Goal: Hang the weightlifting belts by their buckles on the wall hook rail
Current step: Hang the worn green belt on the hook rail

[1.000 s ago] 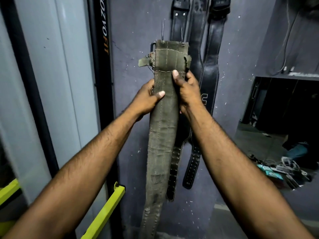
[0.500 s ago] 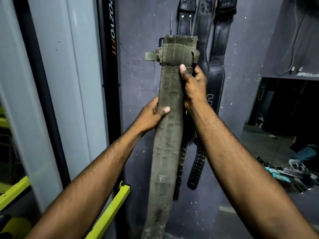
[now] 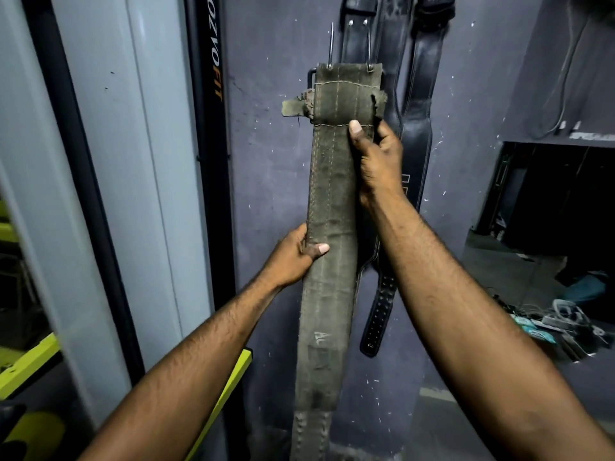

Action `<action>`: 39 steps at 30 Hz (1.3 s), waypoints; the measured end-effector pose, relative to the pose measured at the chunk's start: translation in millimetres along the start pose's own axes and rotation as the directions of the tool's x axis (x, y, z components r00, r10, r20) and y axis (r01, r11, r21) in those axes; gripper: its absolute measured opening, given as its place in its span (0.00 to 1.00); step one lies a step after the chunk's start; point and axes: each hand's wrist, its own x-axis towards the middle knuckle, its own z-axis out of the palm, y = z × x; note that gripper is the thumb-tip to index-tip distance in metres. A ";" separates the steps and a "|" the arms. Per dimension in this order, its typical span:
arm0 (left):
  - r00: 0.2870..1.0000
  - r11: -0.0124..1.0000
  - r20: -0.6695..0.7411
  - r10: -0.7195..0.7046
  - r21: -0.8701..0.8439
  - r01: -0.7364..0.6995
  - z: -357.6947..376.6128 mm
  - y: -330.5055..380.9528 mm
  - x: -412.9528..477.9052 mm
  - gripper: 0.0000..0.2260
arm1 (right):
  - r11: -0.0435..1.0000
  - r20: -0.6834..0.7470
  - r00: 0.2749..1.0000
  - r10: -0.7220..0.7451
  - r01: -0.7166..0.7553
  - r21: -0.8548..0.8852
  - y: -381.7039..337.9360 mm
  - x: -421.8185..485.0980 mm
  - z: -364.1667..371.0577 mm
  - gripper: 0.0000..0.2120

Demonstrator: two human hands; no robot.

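I hold a worn olive-green weightlifting belt (image 3: 327, 207) upright in front of a purple-grey wall. Its buckle end is on top, with two metal prongs (image 3: 331, 44) sticking up. My right hand (image 3: 377, 161) grips the belt's right edge just below the buckle fold. My left hand (image 3: 296, 257) grips its left edge lower down, thumb across the front. Behind it, two black leather belts (image 3: 416, 104) hang on the wall from above the frame. The hook rail is out of view.
A black upright post with orange lettering (image 3: 208, 128) and a pale panel (image 3: 109, 161) stand at left. Yellow-green bars (image 3: 229, 390) sit low left. At right is a dark opening (image 3: 559, 201) with cluttered gear (image 3: 559, 324) on the floor.
My left hand has slid down the belt, from level with the right hand to well below it. The belt's top sits a little lower in view.
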 end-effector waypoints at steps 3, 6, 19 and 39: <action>0.993 0.998 0.093 -0.068 -0.012 0.069 5.7 -15.6 -7.2 0.14 | 1.000 0.001 1.000 0.000 0.000 -0.001 -0.2 -0.2 -0.4 0.07; 0.998 0.998 0.050 -0.046 0.036 0.044 9.4 -25.3 -10.5 0.19 | 1.000 -0.005 1.000 0.017 -0.017 0.011 3.6 -2.3 -5.1 0.07; 0.956 0.968 0.166 -0.241 0.115 0.224 21.5 -73.7 -33.4 0.08 | 0.997 -0.031 0.997 0.073 -0.072 0.037 11.8 -3.4 -13.4 0.10; 0.967 0.777 -0.169 -0.192 -0.628 0.044 27.1 32.4 25.2 0.08 | 0.982 0.069 0.982 0.175 -0.179 0.066 18.9 -24.8 -33.7 0.14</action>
